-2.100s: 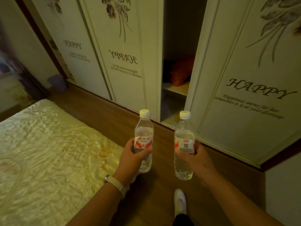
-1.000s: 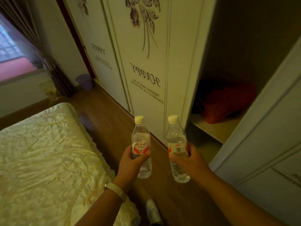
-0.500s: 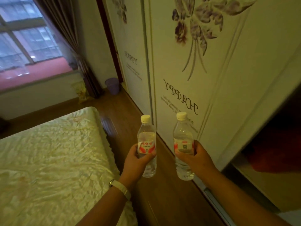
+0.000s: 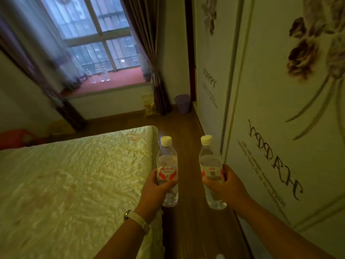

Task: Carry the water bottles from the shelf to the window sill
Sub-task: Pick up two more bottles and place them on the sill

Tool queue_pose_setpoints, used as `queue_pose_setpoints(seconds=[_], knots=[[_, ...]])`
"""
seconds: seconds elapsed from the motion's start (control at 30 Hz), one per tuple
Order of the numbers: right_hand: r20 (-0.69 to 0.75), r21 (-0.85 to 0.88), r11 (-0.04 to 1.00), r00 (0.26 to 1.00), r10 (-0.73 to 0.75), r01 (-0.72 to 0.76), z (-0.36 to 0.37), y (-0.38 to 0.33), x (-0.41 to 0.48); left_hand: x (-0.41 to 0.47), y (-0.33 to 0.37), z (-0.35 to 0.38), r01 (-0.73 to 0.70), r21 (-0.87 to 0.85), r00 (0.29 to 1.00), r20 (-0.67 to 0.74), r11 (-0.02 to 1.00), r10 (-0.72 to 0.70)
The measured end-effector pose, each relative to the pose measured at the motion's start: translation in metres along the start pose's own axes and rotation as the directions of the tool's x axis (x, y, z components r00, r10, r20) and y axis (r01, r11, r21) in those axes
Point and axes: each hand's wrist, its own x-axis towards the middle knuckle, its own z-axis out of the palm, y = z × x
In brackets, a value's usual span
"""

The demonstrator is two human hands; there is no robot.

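Note:
I hold two clear water bottles upright in front of me, each with a pale cap and a red-and-white label. My left hand (image 4: 155, 189) grips the left bottle (image 4: 166, 161) around its middle. My right hand (image 4: 226, 186) grips the right bottle (image 4: 210, 159) the same way. Ahead at the far end of the room lies the red window sill (image 4: 123, 81). A few clear bottles (image 4: 101, 74) stand on it near the glass, blurred.
A bed with a cream cover (image 4: 71, 184) fills the left. White wardrobe doors (image 4: 270, 109) line the right. A narrow wooden floor strip (image 4: 186, 128) runs between them toward the window. A purple bin (image 4: 182, 103) and dark curtains (image 4: 151, 53) stand at its far end.
The view has swung left from the open wardrobe shelf to the window, which now lies straight ahead. Both hands keep the bottles held the same way.

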Motion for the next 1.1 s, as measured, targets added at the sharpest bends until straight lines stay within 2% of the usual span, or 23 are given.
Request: queue_pose_setpoints(seconds=[0.07, 0.17, 0.27, 0.57, 0.73, 1.1], knots=[[0.089, 0.018, 1.0, 0.996, -0.024, 0.023, -0.009, -0.011, 0.029, 0.019, 0.011, 0.009, -0.019, 0.005, 0.999, -0.051, 1.0, 0.019], [0.056, 0.024, 0.996, 0.994, -0.092, 0.091, -0.017, -0.029, 0.069, 0.046, 0.027, 0.018, -0.06, 0.006, 0.992, -0.112, 0.998, 0.061], [0.081, -0.005, 0.993, 0.99, -0.117, 0.118, -0.02, -0.043, 0.101, 0.067, 0.035, 0.022, -0.068, 0.01, 0.987, -0.145, 0.998, 0.069], [0.145, 0.018, 0.997, 0.986, -0.082, 0.08, -0.003, -0.064, 0.2, 0.149, 0.053, 0.015, -0.076, -0.038, 0.968, -0.241, 0.996, 0.064], [0.19, -0.039, 0.995, 0.978, -0.087, 0.096, 0.025, -0.079, 0.273, 0.231, 0.051, 0.004, -0.073, -0.06, 0.97, -0.234, 0.996, 0.057], [0.137, -0.123, 0.983, 0.983, -0.12, 0.137, 0.098, -0.146, 0.449, 0.442, 0.078, -0.052, -0.068, -0.109, 0.986, -0.161, 0.992, 0.05]])
